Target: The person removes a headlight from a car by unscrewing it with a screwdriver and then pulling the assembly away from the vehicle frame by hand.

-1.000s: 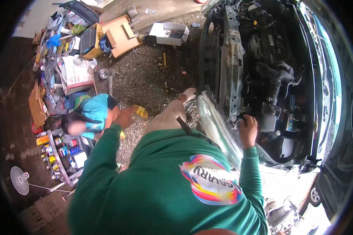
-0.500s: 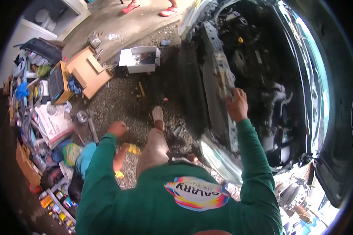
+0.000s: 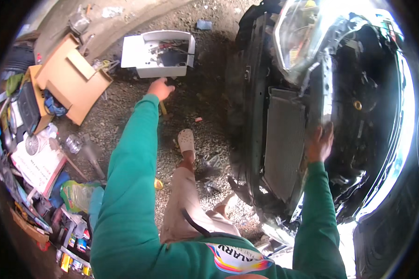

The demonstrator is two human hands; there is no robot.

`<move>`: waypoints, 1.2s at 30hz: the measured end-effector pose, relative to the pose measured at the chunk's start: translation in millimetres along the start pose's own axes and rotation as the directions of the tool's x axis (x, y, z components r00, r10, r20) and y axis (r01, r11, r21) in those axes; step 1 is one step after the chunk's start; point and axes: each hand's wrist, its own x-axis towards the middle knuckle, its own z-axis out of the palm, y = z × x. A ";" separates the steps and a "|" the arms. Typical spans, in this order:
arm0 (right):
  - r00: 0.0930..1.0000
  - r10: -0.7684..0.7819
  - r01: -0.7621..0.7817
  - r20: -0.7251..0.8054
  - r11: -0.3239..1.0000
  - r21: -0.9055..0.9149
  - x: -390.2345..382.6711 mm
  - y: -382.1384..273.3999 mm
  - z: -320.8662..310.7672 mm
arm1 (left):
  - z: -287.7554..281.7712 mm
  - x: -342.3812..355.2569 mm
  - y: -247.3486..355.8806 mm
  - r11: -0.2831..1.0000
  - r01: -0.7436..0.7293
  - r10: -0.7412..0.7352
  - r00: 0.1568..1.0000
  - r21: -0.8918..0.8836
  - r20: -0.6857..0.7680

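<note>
My left hand [image 3: 161,89] reaches out just below a white open cardboard box [image 3: 161,70] that holds dark parts and small items; its fingers are loosely bent and apart, with nothing visible in them. My right hand [image 3: 320,142] rests on the metal crossbeam [image 3: 327,81] at the front of a car with its bonnet raised, fingers apart and lying over the bar. Beside that hand are the upright radiator [image 3: 284,144] and the dark engine bay [image 3: 365,139]. A clear headlamp unit [image 3: 295,37] sits at the far corner of the car's front.
My foot in a beige clog [image 3: 186,142] stands on gravel. At left lie a flattened cardboard sheet [image 3: 74,95], a heap of boxes, cans and junk [image 3: 37,162]. A co-worker's cyan clothing [image 3: 95,204] shows behind my left arm. A concrete ledge [image 3: 58,35] runs along the top.
I have moved forward along the car's front. My left arm has stretched up toward the white box. My right hand has moved from near the closer headlamp to farther along the crossbeam.
</note>
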 end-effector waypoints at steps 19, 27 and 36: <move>0.988 -0.079 0.100 -0.133 0.982 0.161 -1.4 1.4 19.5 | 44.6 199.7 19.9 0.972 -0.183 0.224 0.913 0.149 -0.340; 0.993 0.066 -0.056 0.099 0.993 -0.100 -1.0 -6.5 -26.2 | -73.7 -117.4 100.0 0.913 -0.265 0.234 0.963 -0.309 -0.133; 0.911 -0.393 0.376 0.126 0.916 0.143 -99.3 -43.4 -118.1 | -121.7 -458.3 220.1 0.797 -0.604 0.588 0.784 -0.028 -0.198</move>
